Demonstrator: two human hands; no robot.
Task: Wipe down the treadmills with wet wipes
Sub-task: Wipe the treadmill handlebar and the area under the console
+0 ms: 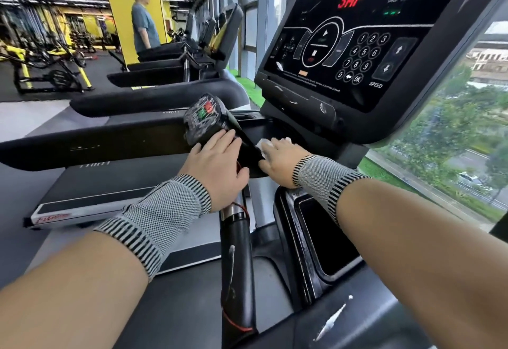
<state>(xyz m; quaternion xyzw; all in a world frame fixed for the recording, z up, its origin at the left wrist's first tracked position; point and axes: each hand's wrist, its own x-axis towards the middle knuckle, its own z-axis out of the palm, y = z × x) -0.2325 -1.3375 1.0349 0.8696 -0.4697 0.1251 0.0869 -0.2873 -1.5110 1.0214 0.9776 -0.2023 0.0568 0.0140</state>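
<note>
Forearms: bare, nearest the lens, each with a grey knit wristband edged in black-and-white stripes.
Left hand (217, 164): laid over the black handlebar housing (209, 120) below its red and green buttons, fingers (225, 141) spread and fairly straight, thumb hooked round the near side.
Right hand (277, 156): pressed palm-down beside the housing, under the console; fingers bent over a wet wipe (265, 144), pinning it to the black surface.
Wet wipe: white, crumpled, mostly hidden under the right hand, only its left edge peeking out.
Console (349, 43): tilted black panel, red "SAF" lit at top, number keypad and speed arrows on the right.
Handlebar post (237, 241): black grip with a thin red cord trailing along it.
Treadmills (154, 101): a row receding to the left.
Person (143, 19): standing far back by a yellow pillar.
Window: right side, trees and road outside.
</note>
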